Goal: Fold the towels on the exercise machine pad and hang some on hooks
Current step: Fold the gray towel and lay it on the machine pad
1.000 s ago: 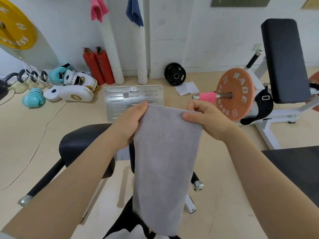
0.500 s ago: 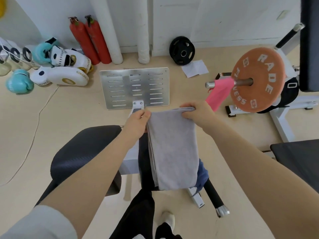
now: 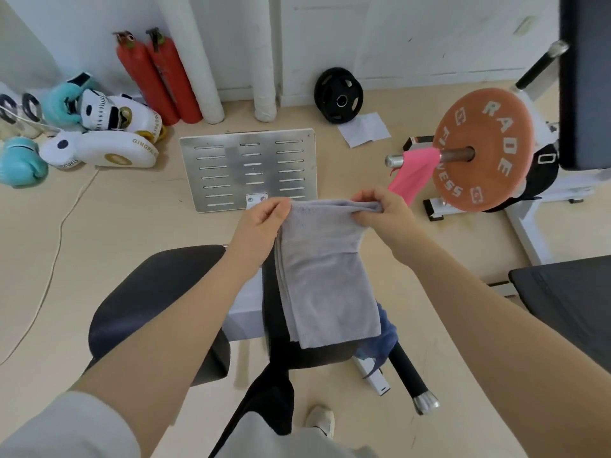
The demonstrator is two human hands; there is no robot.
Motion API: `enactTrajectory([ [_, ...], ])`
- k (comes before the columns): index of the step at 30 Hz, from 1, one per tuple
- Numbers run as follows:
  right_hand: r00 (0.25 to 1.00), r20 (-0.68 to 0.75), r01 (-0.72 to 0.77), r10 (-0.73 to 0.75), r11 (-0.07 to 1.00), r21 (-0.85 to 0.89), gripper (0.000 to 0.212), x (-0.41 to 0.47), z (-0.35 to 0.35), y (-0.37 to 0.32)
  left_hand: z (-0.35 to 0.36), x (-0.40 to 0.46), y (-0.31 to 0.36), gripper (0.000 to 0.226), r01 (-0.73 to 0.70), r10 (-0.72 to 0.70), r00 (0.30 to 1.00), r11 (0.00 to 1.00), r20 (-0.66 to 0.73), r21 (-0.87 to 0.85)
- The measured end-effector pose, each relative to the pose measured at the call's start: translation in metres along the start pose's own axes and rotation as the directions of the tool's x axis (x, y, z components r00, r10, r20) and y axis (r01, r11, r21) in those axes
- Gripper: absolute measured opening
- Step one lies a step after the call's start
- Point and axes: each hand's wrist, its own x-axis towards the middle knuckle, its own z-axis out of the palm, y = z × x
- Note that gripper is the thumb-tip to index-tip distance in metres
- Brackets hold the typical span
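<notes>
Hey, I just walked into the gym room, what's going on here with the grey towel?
A person is folding a grey towel over a black exercise machine pad. The left hand and right hand each pinch a top corner, and the doubled towel hangs down in front of the pad. A dark blue cloth peeks out behind its lower edge. A pink towel is draped over a barbell sleeve beside an orange weight plate.

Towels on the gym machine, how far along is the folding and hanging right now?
Done, it seems: a pink towel already hangs over the bar beside the orange weight plate. In hand: the left hand and right hand each pinch a top corner of the grey towel, doubled over and draped down onto the black pad. Left: finishing this fold, plus a blue towel peeking out beneath it.
</notes>
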Motion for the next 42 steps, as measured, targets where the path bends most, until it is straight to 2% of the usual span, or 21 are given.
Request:
enactTrajectory([
  [3, 0.992, 0.129, -0.014, 0.015, 1.0, -0.005, 0.029, -0.035, -0.012, 0.014, 0.007, -0.037, -0.003, 0.02, -0.006, 0.004, 0.997, 1.0, 0.076, 0.013],
  [5, 0.982, 0.191, -0.008, 0.012, 1.0, -0.024, 0.032, -0.057, -0.02, 0.025, 0.011, -0.06, -0.008, 0.022, -0.019, 0.008, 0.993, 0.996, 0.12, 0.092],
  [7, 0.978, 0.205, 0.055, -0.028, 0.99, -0.127, 0.032, -0.078, -0.023, 0.04, 0.013, -0.084, -0.019, 0.025, -0.058, 0.01, 0.98, 0.971, 0.201, 0.233],
  [10, 0.974, 0.208, 0.177, -0.092, 0.881, -0.44, 0.02, -0.106, -0.023, 0.071, 0.016, -0.116, -0.043, 0.027, -0.308, 0.121, 0.921, 0.807, 0.37, 0.504],
  [12, 0.966, 0.251, 0.198, -0.068, 0.821, -0.536, 0.018, -0.119, -0.019, 0.089, 0.016, -0.132, -0.058, 0.035, -0.453, 0.181, 0.867, 0.674, 0.464, 0.583],
  [15, 0.95, 0.313, 0.188, 0.011, 0.779, -0.598, 0.016, -0.13, -0.012, 0.101, 0.016, -0.141, -0.079, 0.038, -0.483, 0.194, 0.864, 0.581, 0.464, 0.656],
  [18, 0.939, 0.337, 0.163, 0.076, 0.763, -0.626, 0.013, -0.13, -0.008, 0.103, 0.021, -0.143, -0.078, 0.035, -0.414, 0.035, 0.886, 0.508, 0.462, 0.756],
  [19, 0.956, 0.289, 0.145, 0.049, 0.778, -0.611, 0.011, -0.128, -0.008, 0.103, 0.022, -0.141, -0.078, 0.031, -0.366, -0.008, 0.901, 0.519, 0.433, 0.772],
  [20, 0.975, 0.223, 0.129, 0.006, 0.8, -0.585, 0.012, -0.124, -0.007, 0.101, 0.023, -0.138, -0.076, 0.028, -0.325, 0.006, 0.922, 0.554, 0.387, 0.766],
  [23, 0.999, 0.012, 0.052, -0.053, 0.88, -0.473, 0.026, -0.109, -0.001, 0.095, 0.025, -0.118, -0.065, 0.024, -0.261, 0.185, 0.965, 0.609, 0.186, 0.749],
  [25, 0.994, -0.102, -0.068, 0.031, 0.924, -0.376, 0.035, -0.097, 0.008, 0.092, 0.029, -0.096, -0.056, 0.029, -0.24, 0.242, 0.964, 0.624, 0.108, 0.744],
  [27, 0.968, -0.187, -0.216, 0.167, 0.934, -0.284, 0.04, -0.082, 0.015, 0.093, 0.034, -0.074, -0.051, 0.038, -0.228, 0.22, 0.969, 0.624, 0.112, 0.748],
  [29, 0.925, -0.187, -0.366, 0.33, 0.907, -0.209, 0.039, -0.067, 0.021, 0.095, 0.038, -0.053, -0.052, 0.046, -0.208, 0.108, 0.978, 0.578, 0.179, 0.789],
  [31, 0.897, -0.115, -0.44, 0.426, 0.882, -0.167, 0.043, -0.056, 0.023, 0.096, 0.04, -0.036, -0.057, 0.051, -0.163, -0.067, 0.97, 0.529, 0.232, 0.833],
  [33, 0.904, -0.089, -0.427, 0.419, 0.896, -0.119, 0.043, -0.051, 0.023, 0.096, 0.039, -0.028, -0.059, 0.056, -0.087, -0.22, 0.941, 0.579, 0.258, 0.811],
  [34, 0.906, -0.082, -0.423, 0.416, 0.901, -0.1, 0.041, -0.05, 0.023, 0.095, 0.039, -0.026, -0.06, 0.057, -0.067, -0.252, 0.929, 0.608, 0.272, 0.791],
  [39, 0.921, -0.123, -0.39, 0.371, 0.894, -0.22, 0.032, -0.061, 0.023, 0.09, 0.028, -0.041, -0.055, 0.052, -0.096, -0.24, 0.908, 0.678, 0.343, 0.729],
  [42, 0.935, -0.031, -0.356, 0.355, 0.932, -0.062, 0.029, -0.083, 0.031, 0.075, 0.021, -0.071, -0.051, 0.048, -0.096, -0.238, 0.891, 0.736, 0.388, 0.67],
])
